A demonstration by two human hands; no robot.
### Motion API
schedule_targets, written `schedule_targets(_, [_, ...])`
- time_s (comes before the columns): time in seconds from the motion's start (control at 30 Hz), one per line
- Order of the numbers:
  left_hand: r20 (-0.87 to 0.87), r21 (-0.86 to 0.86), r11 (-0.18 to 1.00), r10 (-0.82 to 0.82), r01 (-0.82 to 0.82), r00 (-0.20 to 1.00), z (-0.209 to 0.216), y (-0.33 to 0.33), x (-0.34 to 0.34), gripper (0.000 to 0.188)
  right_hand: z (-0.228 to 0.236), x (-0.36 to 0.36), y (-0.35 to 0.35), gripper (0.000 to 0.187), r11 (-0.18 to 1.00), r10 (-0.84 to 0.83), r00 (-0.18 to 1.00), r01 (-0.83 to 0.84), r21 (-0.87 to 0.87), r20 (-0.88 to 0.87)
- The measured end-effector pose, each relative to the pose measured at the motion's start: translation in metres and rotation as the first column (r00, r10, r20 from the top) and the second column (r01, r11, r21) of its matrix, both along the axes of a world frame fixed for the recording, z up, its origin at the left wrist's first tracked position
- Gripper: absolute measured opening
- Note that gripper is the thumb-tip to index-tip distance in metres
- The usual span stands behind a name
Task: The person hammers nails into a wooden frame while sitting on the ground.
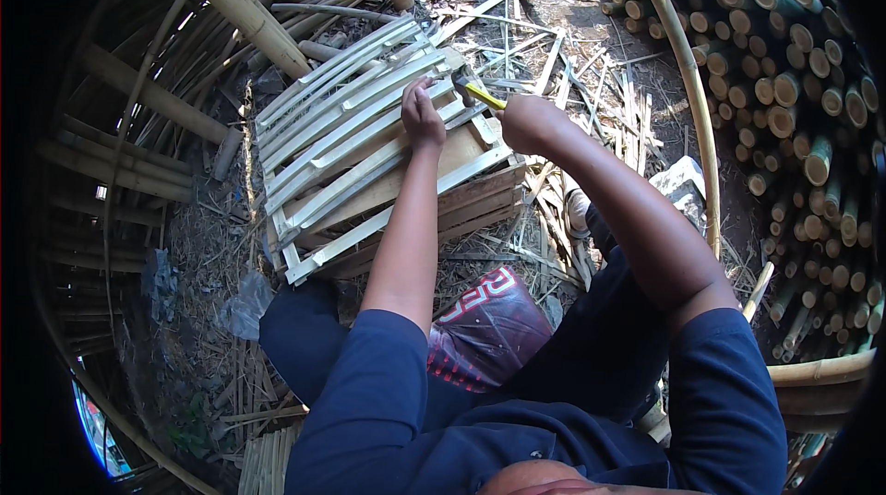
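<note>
On my remote feed, the slatted panel (318, 164) lay on a wooden base (482, 192), the hammer (485, 96) at its right edge, loose strips (551, 64) beyond, bamboo poles (783, 89) stacked farther right, a plastic bag (247, 306) off the panel's near left corner.

Earthen floor (205, 250) is littered with bamboo scraps (637, 126); cut bamboo poles (783, 120) are stacked at right, round ends exposed; bamboo wall (120, 171) at left is pierced by daylight; far floor is sunlit.

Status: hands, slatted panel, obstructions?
Right hand gripping yellow-handled hammer. Left hand at far end of pale slatted rectangular panel, contact unclear. Loose pale thin strips litter ground beyond, off panel.
</note>
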State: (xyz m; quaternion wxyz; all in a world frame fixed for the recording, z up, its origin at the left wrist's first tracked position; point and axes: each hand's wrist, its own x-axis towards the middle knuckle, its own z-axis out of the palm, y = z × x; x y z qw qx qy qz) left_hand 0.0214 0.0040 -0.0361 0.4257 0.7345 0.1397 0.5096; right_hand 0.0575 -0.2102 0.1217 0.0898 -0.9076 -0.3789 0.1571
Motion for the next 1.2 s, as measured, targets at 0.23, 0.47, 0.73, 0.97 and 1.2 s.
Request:
schedule_targets(0.23, [-0.013,0.05,0.998,0.034,-0.033,0.999,-0.003,0.006,-0.006,0.048,0.027,-0.011,-0.002,0.046,0.977,-0.031,1.0,0.03,0.212,-0.002])
schedule_targets(0.47, [-0.012,0.01,1.0,0.022,-0.022,1.0,-0.001,0.004,-0.007,0.048,0.02,-0.007,-0.005,0.049,0.982,0.049,0.995,-0.064,0.18,0.087])
schedule_targets(0.73, [-0.034,-0.024,0.999,0.028,-0.029,0.999,0.001,0.002,-0.008,0.041,0.013,0.006,-0.001,0.028,0.996,0.044,0.997,-0.049,-0.077,-0.063])
schedule_targets(0.97, [-0.365,0.06,0.997,0.075,-0.057,0.928,0.016,-0.005,-0.008,0.038,0.015,0.02,-0.017,0.027,0.992,-0.125,0.992,0.124,-0.027,-0.032])
schedule_targets(1.2, [-0.428,-0.245,0.968,-0.162,0.059,0.889,0.01,0.058,-0.023,0.046,0.021,0.015,-0.01,0.025,0.992,-0.1,0.993,0.105,0.075,-0.066])
